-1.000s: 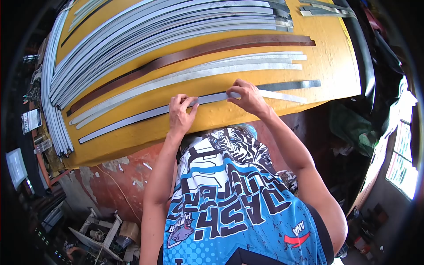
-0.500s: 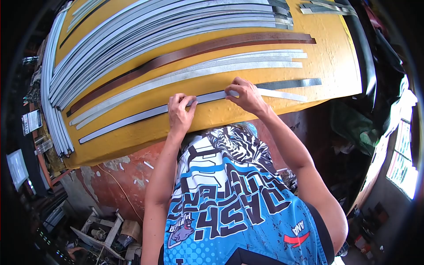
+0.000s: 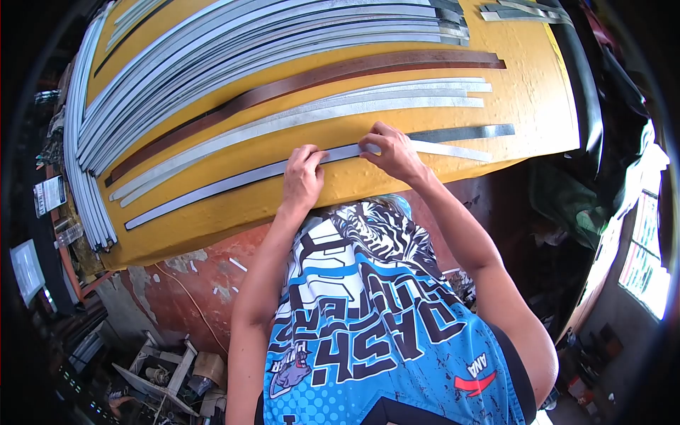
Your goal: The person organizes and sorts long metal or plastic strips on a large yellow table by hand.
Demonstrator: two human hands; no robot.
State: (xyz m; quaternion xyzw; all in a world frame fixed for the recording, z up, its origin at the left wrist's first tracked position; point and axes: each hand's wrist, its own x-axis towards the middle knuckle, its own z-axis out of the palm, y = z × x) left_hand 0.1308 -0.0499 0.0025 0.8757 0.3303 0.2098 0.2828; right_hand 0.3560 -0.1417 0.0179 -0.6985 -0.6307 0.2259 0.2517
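On the yellow table (image 3: 524, 99), I'm seeing the white strip (image 3: 343, 153) lining the dark strip (image 3: 464, 133) up to my right hand (image 3: 397, 157), which is pinching it; beyond, ends are diverging, unjoined. Left hand (image 3: 303, 177): fingers bunching nearly closed, hold unclear.

- Work surface: table (image 3: 542, 92) with a yellow covering, slightly wrinkled along the near edge.
- Near edge: one long white strip (image 3: 212, 189) bordered by a dark strip (image 3: 464, 132); toward the right end the two diverge.
- Next row: pale silvery strips (image 3: 304, 108), partly overlapping, right ends staggered.
- Next row: brown strips (image 3: 340, 73), overlapping lengthwise.
- Far side: wide bundle of white and gray strips (image 3: 269, 42), dark at the right end.
- Left edge: stack of white lengths (image 3: 83, 170), laid crosswise to the rows.
- Far left: thin dark strip (image 3: 134, 40) beside short pale strips (image 3: 136, 20).
- Far right: short gray strips (image 3: 524, 13), crossing one another.
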